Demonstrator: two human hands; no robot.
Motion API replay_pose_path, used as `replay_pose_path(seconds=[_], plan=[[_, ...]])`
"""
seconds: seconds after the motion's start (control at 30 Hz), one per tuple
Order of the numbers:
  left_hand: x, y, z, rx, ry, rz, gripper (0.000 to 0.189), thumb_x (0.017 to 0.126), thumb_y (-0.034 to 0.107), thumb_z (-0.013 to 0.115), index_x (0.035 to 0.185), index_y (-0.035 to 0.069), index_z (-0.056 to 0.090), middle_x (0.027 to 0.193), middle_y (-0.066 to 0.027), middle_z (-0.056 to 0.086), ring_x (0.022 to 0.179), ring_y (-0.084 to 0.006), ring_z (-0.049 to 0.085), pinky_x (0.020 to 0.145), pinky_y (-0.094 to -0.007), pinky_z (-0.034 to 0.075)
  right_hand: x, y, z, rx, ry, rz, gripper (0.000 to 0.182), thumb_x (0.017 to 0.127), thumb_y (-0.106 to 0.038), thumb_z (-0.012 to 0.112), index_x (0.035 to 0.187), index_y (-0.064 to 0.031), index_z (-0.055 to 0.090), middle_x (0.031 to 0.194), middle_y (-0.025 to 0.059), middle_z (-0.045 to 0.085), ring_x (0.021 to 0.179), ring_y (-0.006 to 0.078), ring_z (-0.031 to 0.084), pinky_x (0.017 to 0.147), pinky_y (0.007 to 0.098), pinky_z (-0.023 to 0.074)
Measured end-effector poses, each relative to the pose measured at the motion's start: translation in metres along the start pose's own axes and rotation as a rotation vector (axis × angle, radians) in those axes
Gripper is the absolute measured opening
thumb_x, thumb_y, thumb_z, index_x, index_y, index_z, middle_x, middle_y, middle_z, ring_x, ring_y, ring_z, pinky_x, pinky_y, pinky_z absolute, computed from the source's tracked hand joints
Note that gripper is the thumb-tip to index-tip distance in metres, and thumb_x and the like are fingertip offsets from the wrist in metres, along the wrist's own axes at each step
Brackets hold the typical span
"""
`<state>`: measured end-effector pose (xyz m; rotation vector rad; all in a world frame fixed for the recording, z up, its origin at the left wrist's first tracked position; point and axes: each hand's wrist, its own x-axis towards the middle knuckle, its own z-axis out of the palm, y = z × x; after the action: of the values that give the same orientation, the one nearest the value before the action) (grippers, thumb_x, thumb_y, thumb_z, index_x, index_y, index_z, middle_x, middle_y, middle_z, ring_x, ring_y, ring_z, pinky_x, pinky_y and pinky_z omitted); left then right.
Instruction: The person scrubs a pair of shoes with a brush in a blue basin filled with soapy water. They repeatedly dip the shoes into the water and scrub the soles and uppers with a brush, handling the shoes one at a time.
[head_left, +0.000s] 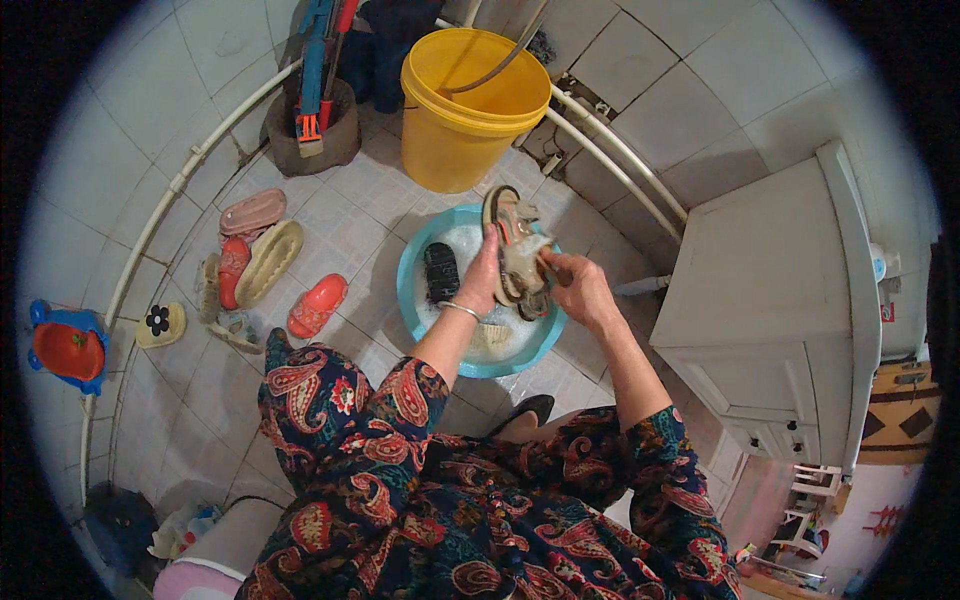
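Note:
My left hand (482, 274), with a bangle at the wrist, grips a strappy sandal (517, 247) by its sole edge, tilted above a light-blue basin (407, 304). Suds coat the sandal's pale straps. Against those straps my right hand (583, 291) is closed around a small brown thing that looks like a brush (561, 276); fingers hide most of it. Foamy water fills the basin. A black slipper or brush-like piece (441, 274) lies in the foam at the left, and a pale ridged object (491, 336) sits partly sunk near the front rim.
Beyond the basin stands a yellow bucket (469, 142) with a hose in it. Several slippers, including a red one (318, 306) and a cream one (270, 262), lie on the tiles at left. A white cabinet (750, 292) borders the right. A stone-like pot (313, 139) holds long-handled tools.

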<state>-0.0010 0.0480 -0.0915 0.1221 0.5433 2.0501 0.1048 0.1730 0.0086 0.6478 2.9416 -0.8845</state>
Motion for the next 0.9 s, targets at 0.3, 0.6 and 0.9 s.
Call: replay_pose_path(seconds=[0.3,0.6,0.9], plan=[[-0.004,-0.012,0.005,-0.124,-0.079,-0.152,0.072,0.093,0.067,0.032,0.139,0.013,0.041,0.133,-0.0065,0.052,0.117,-0.0261,0.054,0.095,-0.0432,0.047,0.018,0.005,-0.005,0.346,-0.151,0.064,0.038,0.069,0.002,0.059,0.106,-0.0005,0.067,0.088,0.0084,0.069,0.078,0.0179,0.062,0.078,0.0325,0.0502],[-0.009,0.011,0.001,-0.104,-0.091,0.033,0.072,0.094,0.064,0.031,0.140,0.009,0.039,0.133,-0.0094,0.052,0.119,-0.0256,0.053,0.099,-0.0420,0.046,-0.015,-0.023,0.010,-0.034,0.020,-0.023,0.049,0.068,0.002,0.063,0.116,-0.0083,0.066,0.104,0.0255,0.065,0.100,0.0337,0.065,0.085,0.0401,0.0510],[-0.007,-0.014,0.013,-0.104,-0.034,-0.143,0.065,0.094,0.061,0.038,0.138,0.014,0.042,0.133,-0.0083,0.052,0.116,-0.0252,0.055,0.096,-0.0444,0.046,0.013,-0.005,0.003,0.099,-0.036,0.104,0.041,0.072,0.002,0.060,0.112,-0.0045,0.066,0.096,0.0220,0.069,0.091,0.0327,0.068,0.081,0.0388,0.0511]])
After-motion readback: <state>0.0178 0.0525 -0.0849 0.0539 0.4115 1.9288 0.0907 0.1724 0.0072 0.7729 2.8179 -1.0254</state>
